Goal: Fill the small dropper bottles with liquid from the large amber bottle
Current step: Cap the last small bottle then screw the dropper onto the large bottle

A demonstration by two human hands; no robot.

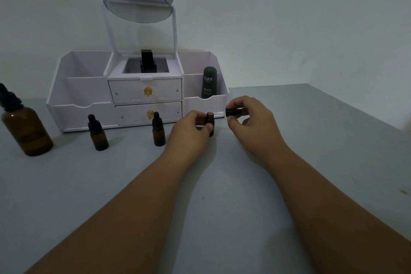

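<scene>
My left hand (190,130) grips a small amber dropper bottle (210,120) that stands uncapped on the grey table. Just to its right, my right hand (250,115) pinches the bottle's black dropper cap (233,112), held a little above and apart from the open neck. Two more small amber dropper bottles stand capped to the left, one (158,130) near my left hand and one (97,133) further left. The large amber bottle (25,128) with a black dropper top stands at the far left edge of view.
A white cosmetic organiser (89,95) with two drawers and a cat-ear mirror (138,4) stands behind the bottles against the wall. It holds a dark green Kahf tube (209,82) and a black bottle (148,61). The table's right edge (355,107) runs diagonally.
</scene>
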